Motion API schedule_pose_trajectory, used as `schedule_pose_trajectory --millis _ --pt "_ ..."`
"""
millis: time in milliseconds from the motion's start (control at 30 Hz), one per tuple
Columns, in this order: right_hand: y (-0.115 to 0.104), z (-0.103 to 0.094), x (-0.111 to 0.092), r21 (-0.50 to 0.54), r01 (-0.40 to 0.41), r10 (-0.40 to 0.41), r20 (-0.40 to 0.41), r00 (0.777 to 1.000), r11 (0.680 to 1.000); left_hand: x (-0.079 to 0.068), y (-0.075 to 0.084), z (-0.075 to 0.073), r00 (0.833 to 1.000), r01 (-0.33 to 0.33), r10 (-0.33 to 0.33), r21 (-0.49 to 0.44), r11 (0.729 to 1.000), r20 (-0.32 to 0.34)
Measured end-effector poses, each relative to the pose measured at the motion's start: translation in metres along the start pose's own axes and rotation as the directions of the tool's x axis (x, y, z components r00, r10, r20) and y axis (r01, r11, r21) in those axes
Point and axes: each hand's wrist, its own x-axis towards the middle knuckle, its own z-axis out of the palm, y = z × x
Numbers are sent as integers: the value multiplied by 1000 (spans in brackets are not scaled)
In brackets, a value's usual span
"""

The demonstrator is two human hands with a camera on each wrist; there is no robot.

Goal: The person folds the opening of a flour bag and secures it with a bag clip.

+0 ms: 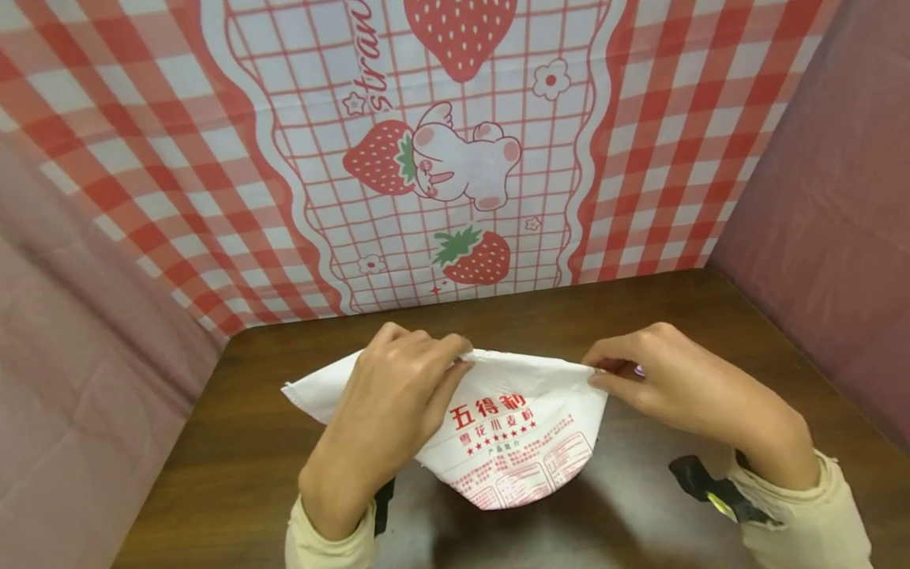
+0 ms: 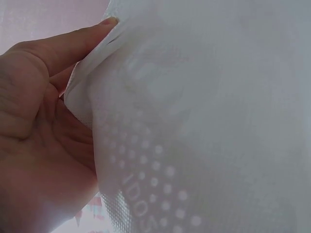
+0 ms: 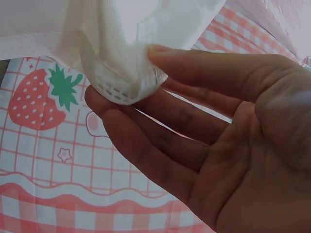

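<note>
A strawberry-print cloth rises behind the brown table. Over the table, a white bag hangs between both hands. The left hand pinches its top edge, thumb against fingers; the right hand pinches the right corner, lower fingers loosely bent.

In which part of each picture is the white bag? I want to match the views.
Head: bag, lower middle.
Left wrist: bag, centre and right.
Right wrist: bag, upper left to top centre.
Landmark: strawberry cloth, clear in head and right wrist; perhaps a pale scrap bottom left in left wrist.
</note>
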Motion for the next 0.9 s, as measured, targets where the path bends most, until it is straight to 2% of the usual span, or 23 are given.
schedule_pose_trajectory --millis 133,300,467,633,767,900 --pt "1 -2 -4 13 3 -3 -21 1000 1000 0 -1 2 1000 -4 4 -12 1000 4" --pt "7 -2 -14 0 8 -8 -111 994 1000 2 -1 4 1000 -17 18 -24 1000 4" --pt "16 3 -21 -77 -1 -17 -231 973 997 0 -3 2 1000 -17 17 -15 1000 -16" --pt "25 5 -30 -159 -50 -4 -322 947 986 0 -4 1 1000 -16 15 -15 1000 -18" --pt "31 9 -37 -146 -95 41 -336 941 985 0 -5 -2 1000 -14 14 -5 1000 -16" --pt "39 17 -50 -117 -114 74 -303 950 987 0 -5 -1 1000 -17 17 15 1000 4"
